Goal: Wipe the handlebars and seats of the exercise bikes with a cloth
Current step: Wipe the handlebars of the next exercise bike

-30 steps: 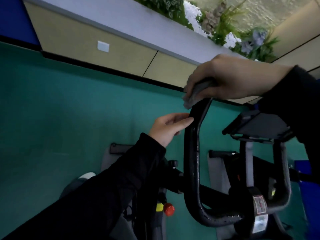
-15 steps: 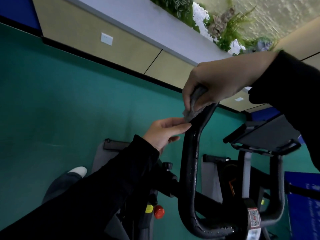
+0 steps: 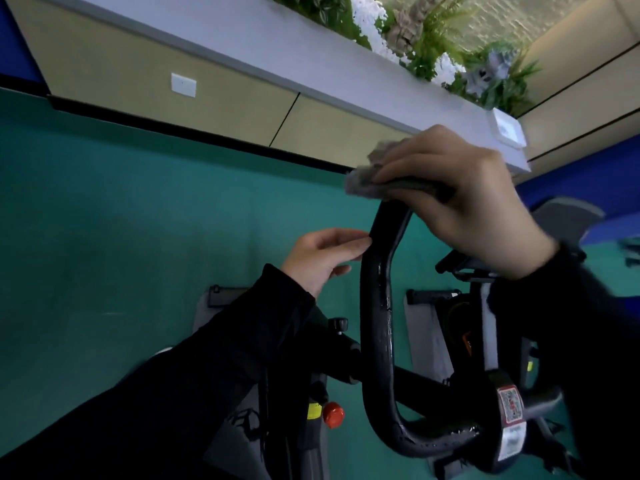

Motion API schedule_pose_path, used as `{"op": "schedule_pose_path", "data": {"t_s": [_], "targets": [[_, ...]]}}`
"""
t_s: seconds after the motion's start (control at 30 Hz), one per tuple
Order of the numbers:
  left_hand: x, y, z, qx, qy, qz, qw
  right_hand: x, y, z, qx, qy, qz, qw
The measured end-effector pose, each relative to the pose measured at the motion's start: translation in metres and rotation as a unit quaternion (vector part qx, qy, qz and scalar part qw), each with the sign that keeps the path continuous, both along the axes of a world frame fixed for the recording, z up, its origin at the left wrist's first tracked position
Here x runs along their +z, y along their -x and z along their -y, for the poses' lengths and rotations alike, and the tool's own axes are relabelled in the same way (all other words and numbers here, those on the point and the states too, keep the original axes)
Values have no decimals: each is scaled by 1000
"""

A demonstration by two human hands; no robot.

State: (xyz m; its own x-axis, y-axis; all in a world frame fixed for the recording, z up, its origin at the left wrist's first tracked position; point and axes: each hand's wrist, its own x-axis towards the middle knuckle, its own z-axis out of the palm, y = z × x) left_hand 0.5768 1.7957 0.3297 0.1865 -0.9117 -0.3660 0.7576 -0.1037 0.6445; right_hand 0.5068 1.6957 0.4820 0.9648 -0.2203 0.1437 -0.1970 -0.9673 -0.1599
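Observation:
A black curved handlebar (image 3: pixel 377 327) of an exercise bike rises through the middle of the head view, its surface wet and glossy. My right hand (image 3: pixel 460 195) grips a grey cloth (image 3: pixel 367 178) wrapped over the top end of the bar. My left hand (image 3: pixel 322 258) sits just left of the bar, its straight fingertips touching the bar's side a little below the cloth. The bike's seat is not in view.
A red knob (image 3: pixel 333 414) and a black adjustment knob (image 3: pixel 338 323) sit on the bike frame below my left arm. A second bike with a tablet holder (image 3: pixel 460 268) stands to the right. Green floor (image 3: pixel 104 254) spreads left; a wall with a planter ledge (image 3: pixel 433 53) runs behind.
My right hand has slid the cloth up and over the top end of the handlebar. My left hand stays against the bar's side. The camera view has shifted slightly.

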Motion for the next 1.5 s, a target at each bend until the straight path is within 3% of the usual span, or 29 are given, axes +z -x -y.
{"op": "schedule_pose_path", "data": {"t_s": [0.1, 0.27, 0.43, 0.53, 0.67, 0.77, 0.83, 0.87, 0.93, 0.97, 1.03, 1.13, 1.23, 1.3, 1.5], "targets": [[0, -5, 2, -15, 2, 12, 1000, -26, 27, -21, -155, 9, 159, 975], [-1, -11, 4, -39, -5, 19, 999, -67, 27, -61, -311, -55, 291, 903], [0, -16, 3, -70, 3, 53, 996, -85, 31, -92, -385, -106, 301, 866], [1, -18, 3, -74, 7, 60, 995, -84, 26, -88, -415, -88, 333, 842], [4, -22, 4, -76, 1, 85, 993, -85, 25, -94, -419, -78, 303, 852], [8, -26, 7, -53, 24, 202, 978, -85, 38, -103, -447, -103, 275, 845], [12, -32, 8, 3, 65, 390, 919, -80, 40, -98, -477, -113, 298, 819], [15, -37, 10, 36, 94, 499, 861, -77, 38, -94, -489, -113, 315, 806], [21, -50, 15, 79, 171, 679, 709, -74, 30, -89, -507, -112, 327, 790], [25, -56, 18, 89, 208, 736, 638, -74, 27, -90, -517, -112, 321, 786], [34, -64, 24, 91, 261, 804, 526, -78, 27, -98, -538, -121, 299, 779], [48, -64, 36, 72, 333, 842, 419, -83, 41, -112, -570, -144, 278, 760], [60, -60, 51, 15, 412, 842, 347, -81, 58, -112, -615, -159, 264, 726], [63, -59, 60, -28, 432, 843, 318, -77, 59, -106, -640, -165, 272, 699], [66, -61, 68, -53, 451, 830, 324, -75, 34, -109, -629, -163, 266, 713]]}}
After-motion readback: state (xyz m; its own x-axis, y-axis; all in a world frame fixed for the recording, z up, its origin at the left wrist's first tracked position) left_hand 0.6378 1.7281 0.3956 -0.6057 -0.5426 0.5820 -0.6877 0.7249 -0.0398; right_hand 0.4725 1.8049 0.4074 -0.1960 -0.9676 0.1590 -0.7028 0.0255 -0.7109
